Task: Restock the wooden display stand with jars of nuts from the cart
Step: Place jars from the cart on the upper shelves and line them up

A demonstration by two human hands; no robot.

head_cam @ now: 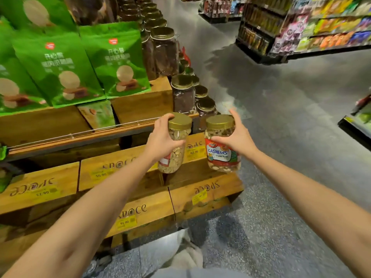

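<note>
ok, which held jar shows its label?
The cashew jar in the right hand: CASHEWS label reads plainly. The left hand grips the other jar, showing only a label edge.

I am wearing pale beige trousers (pixel 188 255), creasing in loose folds, with a grey-blue garment (pixel 192 274) showing at the lower edge; my left grip (pixel 160 141) and right grip (pixel 234 137) are going bare.
</note>
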